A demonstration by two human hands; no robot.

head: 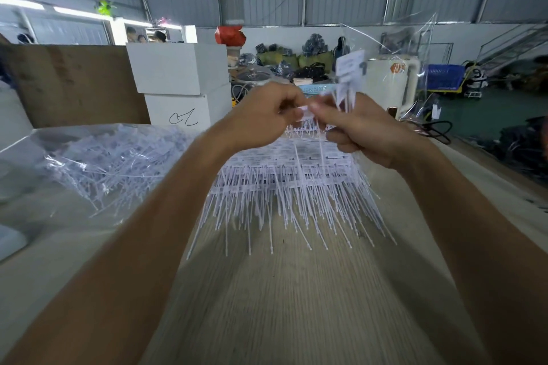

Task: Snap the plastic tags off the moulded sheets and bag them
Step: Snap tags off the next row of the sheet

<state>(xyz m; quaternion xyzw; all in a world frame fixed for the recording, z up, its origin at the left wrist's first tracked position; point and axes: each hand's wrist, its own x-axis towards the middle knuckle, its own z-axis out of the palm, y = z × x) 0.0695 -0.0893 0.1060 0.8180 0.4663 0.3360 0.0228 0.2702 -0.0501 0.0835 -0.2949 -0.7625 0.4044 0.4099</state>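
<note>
Item: moulded sheets [293, 175], white plastic, stacked on the pale table [296, 290], thin tails fanning toward the near edge. The far edge of the stack is being worked, directly under both hands.

Item: left hand [261, 115]. Fingers are being held curled, pinching a small white tag [304, 112] at the fingertips.

Item: right hand [364, 133]. Fingers are being clenched round a bundle of loose tags [348, 74], heads standing above the knuckles, stems running down through the fist; its fingertips are meeting the same small tag from the other side.

Item: clear bag [415, 47], standing open behind the right hand. Whether it is being held by that hand cannot be told.

Item: second clear bag [98, 163], lying at left, filled with loose white pieces.

Risks being judged:
- The bundle is being gripped while the same hand is pinching; stems could slip from the fist and scatter.
- A twist applied off the joint could tear the tag or leave a stub.
- The stack is not being held down; a pull could drag the top sheet and tangle the tails.
- The bag's mouth is limp, so tags could miss it.
</note>
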